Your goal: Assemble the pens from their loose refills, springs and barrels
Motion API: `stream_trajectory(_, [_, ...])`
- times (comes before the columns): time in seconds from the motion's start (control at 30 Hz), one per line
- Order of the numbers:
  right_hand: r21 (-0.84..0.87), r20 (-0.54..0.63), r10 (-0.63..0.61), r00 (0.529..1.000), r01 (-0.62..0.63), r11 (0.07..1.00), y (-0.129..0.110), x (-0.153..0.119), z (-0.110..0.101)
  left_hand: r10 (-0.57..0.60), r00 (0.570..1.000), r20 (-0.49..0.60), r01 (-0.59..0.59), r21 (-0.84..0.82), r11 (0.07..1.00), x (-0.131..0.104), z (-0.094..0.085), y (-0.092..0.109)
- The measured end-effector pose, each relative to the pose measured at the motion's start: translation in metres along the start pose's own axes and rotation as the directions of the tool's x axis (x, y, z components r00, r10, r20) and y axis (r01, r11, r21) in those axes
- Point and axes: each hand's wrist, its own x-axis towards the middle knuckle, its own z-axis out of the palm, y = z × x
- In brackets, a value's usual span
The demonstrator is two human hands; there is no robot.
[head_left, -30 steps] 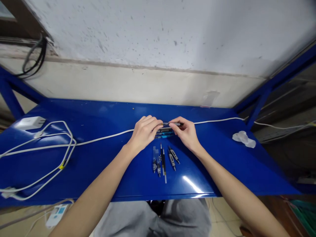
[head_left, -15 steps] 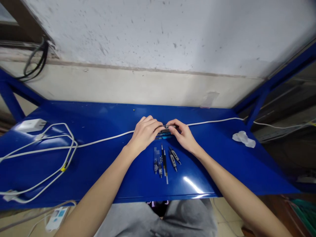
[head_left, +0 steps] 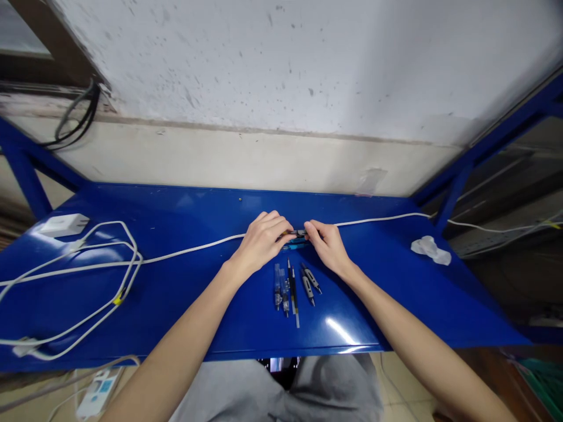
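Both hands meet over the blue table (head_left: 176,310). The left hand (head_left: 264,239) has its thumb and fingers pinched on one end of a dark pen (head_left: 301,232); the right hand (head_left: 329,245) clamps the other end between thumb and forefinger. The pen lies crosswise, just beyond some blue pens (head_left: 295,244). I'd say a light, level grip with both ends in line suits such slim parts. Nearer the person lie clear barrels (head_left: 285,298), refills (head_left: 294,293) and grey grips (head_left: 307,287), easily knocked by a wrist.

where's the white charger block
The white charger block sits at the far left of the blue table, just beyond the looped white cable.
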Motion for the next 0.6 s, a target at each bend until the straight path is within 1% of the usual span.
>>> stream_trajectory(0.13, [0.033,0.01,-0.032,0.999,0.032,0.999,-0.004,0.0,-0.001,-0.003,1.0,-0.001,0.003,0.026,1.0,0.0,-0.001,0.0])
stream_trajectory(0.23, [0.026,0.006,-0.068,0.998,0.068,0.997,-0.005,0.001,-0.001,0.002,1.0,0.012,-0.002,0.034,0.999,-0.001,-0.001,-0.001])
stream_trajectory(0.37, [-0.011,-0.054,-0.103,0.993,0.103,0.995,-0.004,0.001,-0.001,-0.006,1.0,0.024,0.005,0.034,0.999,-0.001,-0.003,-0.001])
stream_trajectory(0.5, [0.003,-0.15,-0.066,0.986,0.067,0.998,-0.002,0.002,-0.002,-0.034,0.999,0.04,0.032,0.04,0.999,0.0,-0.008,-0.003])
stream_trajectory(0.6, [0.012,-0.141,-0.016,0.99,0.018,1.0,-0.001,0.001,-0.001,-0.027,0.998,0.048,0.024,0.064,0.998,0.0,-0.011,-0.005])
